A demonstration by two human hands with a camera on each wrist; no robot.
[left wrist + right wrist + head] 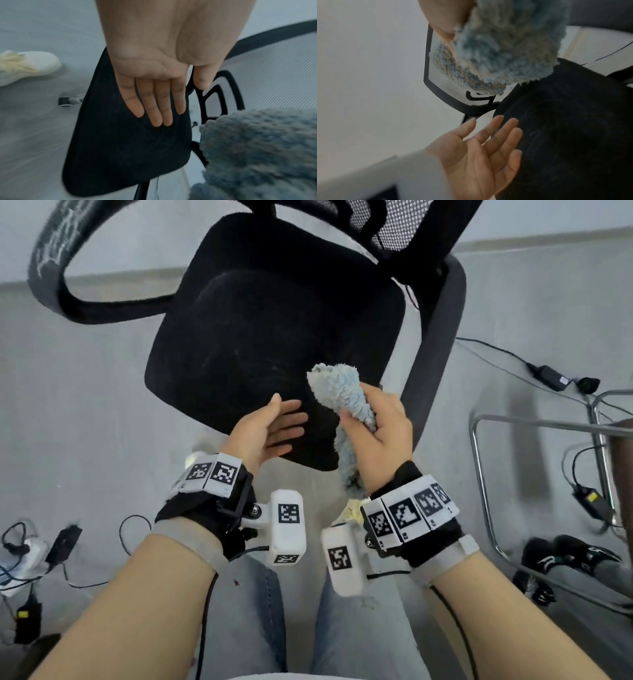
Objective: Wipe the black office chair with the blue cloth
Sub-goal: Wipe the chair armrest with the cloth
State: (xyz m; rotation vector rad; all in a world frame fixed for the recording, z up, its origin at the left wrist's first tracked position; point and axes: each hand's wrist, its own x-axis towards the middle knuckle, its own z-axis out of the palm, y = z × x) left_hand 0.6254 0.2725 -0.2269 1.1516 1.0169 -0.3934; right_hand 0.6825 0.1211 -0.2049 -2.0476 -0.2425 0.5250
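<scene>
Head view shows me the black office chair (274, 337) right in front, seat toward me, mesh backrest (394, 224) at the top edge and curved armrests (435, 354) on both sides. My right hand (383, 436) is curled round the blue cloth (346, 402), which is bunched into a fluffy roll; one end sticks up above the fist over the near right corner of the seat, the other end hangs below the wrist. My left hand (263, 429) is flat and relaxed, fingers straight and close together, palm turned toward the cloth, holding nothing. It sits over the seat's front edge, just beside the right hand; whether it touches the fabric I cannot tell. From the left wrist, I see the fingers (157, 105) stretched out over the dark seat. On the grey floor (85, 405) lie cables and power adapters (548, 376), with a chrome frame (479, 481) at the right.
</scene>
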